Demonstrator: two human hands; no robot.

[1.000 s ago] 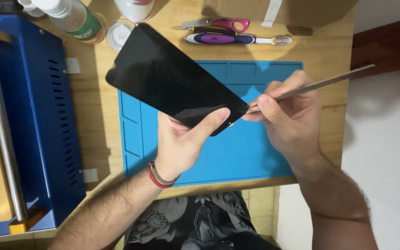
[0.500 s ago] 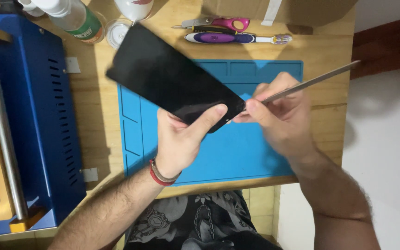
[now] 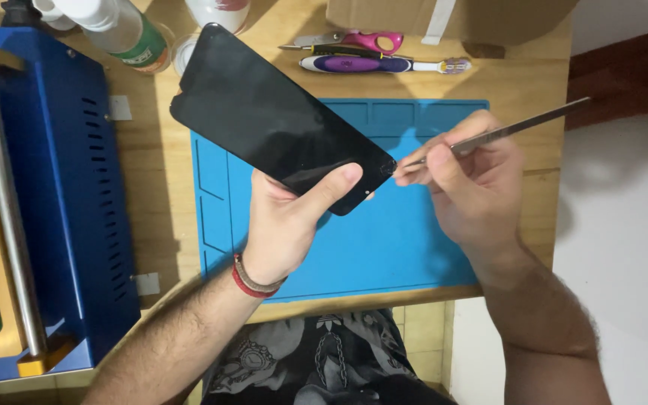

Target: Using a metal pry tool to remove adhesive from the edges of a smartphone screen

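A wooden table (image 3: 534, 75) carries the work, with a blue mat (image 3: 384, 247) spread across its middle and reaching down to its near edge; white floor shows past the table's right edge; the left hand (image 3: 283, 225) grasps a black phone screen (image 3: 279, 120) by its lower end, thumb pressed across the glass face and the other fingers hidden beneath, so that the panel is held tilted above the mat's left half, its far end slanting out over the bare wood toward the table's far-left corner; a red and beige wristband (image 3: 253, 281) circles that wrist; the right hand (image 3: 466, 180) is pinched around a thin metal tool (image 3: 504, 131), whose tip meets the screen's lower right corner while its long shaft angles up past the mat's right edge; along the table's far edge lie pink-handled scissors (image 3: 369, 39) and, just beside them, a purple and white toothbrush (image 3: 384, 65), with a cardboard box (image 3: 451, 19) behind them; a bottle with a green label (image 3: 125, 34) stands at the far-left corner; a blue machine (image 3: 61, 195) with a steel roller (image 3: 5, 202) fills the table's left side.
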